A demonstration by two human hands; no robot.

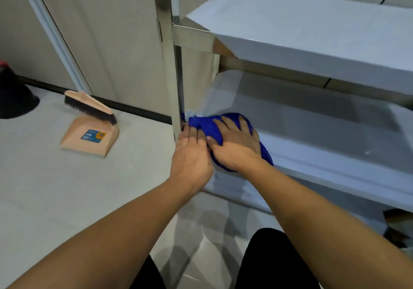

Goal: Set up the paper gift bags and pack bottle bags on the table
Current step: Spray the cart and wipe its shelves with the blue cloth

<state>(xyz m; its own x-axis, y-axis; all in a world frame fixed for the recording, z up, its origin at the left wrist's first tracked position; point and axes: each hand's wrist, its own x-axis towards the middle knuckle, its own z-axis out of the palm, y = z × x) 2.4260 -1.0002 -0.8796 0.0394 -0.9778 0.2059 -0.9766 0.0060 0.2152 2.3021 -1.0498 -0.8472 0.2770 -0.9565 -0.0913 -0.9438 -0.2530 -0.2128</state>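
At frame centre, my right hand (235, 142) pressed flat on the soft, limp blue cloth bundle (209, 125), my left hand (191, 152) open beside it; best gathered by its bunched end, I judged.

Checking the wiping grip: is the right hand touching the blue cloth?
Touching. The head view shows the right hand lying flat on the blue cloth, fingers spread over it on the lower shelf.

Cloth (207, 126) lies on the lower shelf (312, 137), at its left end against the upright post (166, 49). Both hands rest on it — left hand (190, 154) beside the post, right hand (237, 143) to its right. Upper shelf (301, 32) sits above. Dustpan (89, 140) lies on the floor (44, 188) to the left, brush (89, 105) apparently propped on it.
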